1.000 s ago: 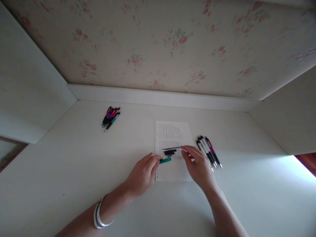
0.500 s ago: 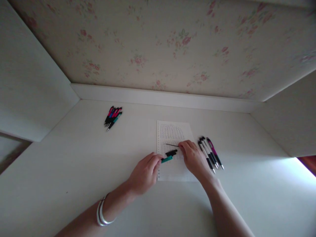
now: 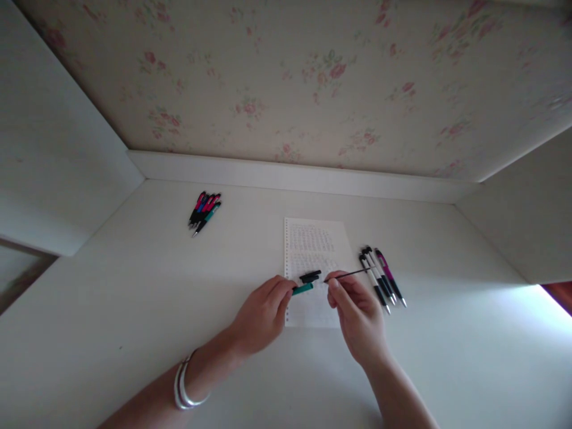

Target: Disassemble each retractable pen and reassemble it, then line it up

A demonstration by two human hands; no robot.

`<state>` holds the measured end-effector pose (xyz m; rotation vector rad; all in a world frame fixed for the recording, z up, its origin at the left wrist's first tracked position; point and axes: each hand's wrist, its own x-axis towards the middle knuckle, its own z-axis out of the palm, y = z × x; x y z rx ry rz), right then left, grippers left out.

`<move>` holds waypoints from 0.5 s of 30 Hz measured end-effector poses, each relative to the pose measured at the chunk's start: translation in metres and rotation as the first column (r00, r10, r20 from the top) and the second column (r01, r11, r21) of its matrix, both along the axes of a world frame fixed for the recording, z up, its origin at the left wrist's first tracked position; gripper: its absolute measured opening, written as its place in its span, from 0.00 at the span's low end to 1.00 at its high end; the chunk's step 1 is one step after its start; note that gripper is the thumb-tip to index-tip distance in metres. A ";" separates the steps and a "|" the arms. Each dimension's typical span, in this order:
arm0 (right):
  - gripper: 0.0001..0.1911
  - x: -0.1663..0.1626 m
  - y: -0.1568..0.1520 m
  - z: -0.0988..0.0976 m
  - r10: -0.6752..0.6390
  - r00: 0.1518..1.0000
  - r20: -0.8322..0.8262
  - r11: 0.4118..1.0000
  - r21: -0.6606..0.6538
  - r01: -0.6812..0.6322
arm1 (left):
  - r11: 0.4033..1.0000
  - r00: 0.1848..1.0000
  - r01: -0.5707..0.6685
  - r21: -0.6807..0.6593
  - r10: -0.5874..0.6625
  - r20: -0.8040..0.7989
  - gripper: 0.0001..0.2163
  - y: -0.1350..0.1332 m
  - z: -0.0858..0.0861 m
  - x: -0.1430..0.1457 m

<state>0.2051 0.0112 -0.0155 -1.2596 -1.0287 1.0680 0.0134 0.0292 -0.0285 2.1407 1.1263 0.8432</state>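
Observation:
My left hand [image 3: 263,310] is closed around a green pen barrel [image 3: 302,289] at the left part of a sheet of paper [image 3: 317,313]. Between thumb and fingers, my right hand [image 3: 357,310] pinches a thin dark pen refill [image 3: 351,274], which slants up to the right above the paper. Just beyond the green barrel, short black pen parts [image 3: 310,276] lie on the sheet. Lines of writing fill the sheet's upper half, and punched holes run down its left edge.
Several pens with white or purple barrels [image 3: 379,277] lie right of the sheet. A bunch of pink, blue and green pens [image 3: 204,211] rests at the back left. White side panels [image 3: 53,131] and a flower-patterned wall [image 3: 286,77] enclose the white desk [image 3: 147,268].
My right hand has turned over and drawn slightly nearer, swinging the refill from pointing left to pointing right. My left hand and the green barrel have hardly moved.

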 end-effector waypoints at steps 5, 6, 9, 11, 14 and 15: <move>0.09 -0.003 0.000 0.001 0.031 0.999 0.030 0.998 -0.061 -0.029 | 1.000 1.000 0.016 -0.018 -0.016 0.003 0.11 0.001 0.000 0.001; 0.09 -0.004 0.000 0.001 0.044 0.998 0.036 0.997 -0.072 -0.041 | 1.000 1.000 0.019 -0.020 -0.019 0.001 0.11 0.001 0.000 0.001; 0.09 -0.006 -0.001 0.002 0.099 0.991 0.086 0.991 -0.100 -0.091 | 0.999 1.000 0.023 -0.023 -0.023 -0.005 0.11 0.001 0.000 0.001; 0.09 -0.006 -0.002 0.004 0.137 0.981 0.139 0.988 -0.092 -0.125 | 1.000 1.000 0.021 -0.021 -0.021 -0.001 0.11 0.000 0.000 0.001; 0.13 -0.005 -0.001 0.007 0.136 0.973 0.184 0.990 -0.046 -0.130 | 1.000 1.000 0.025 -0.014 -0.025 0.012 0.11 0.000 -0.001 0.000; 0.13 -0.005 -0.001 0.007 0.122 0.975 0.185 0.992 -0.040 -0.117 | 1.000 1.000 0.027 -0.011 -0.027 0.016 0.11 0.000 -0.001 -0.001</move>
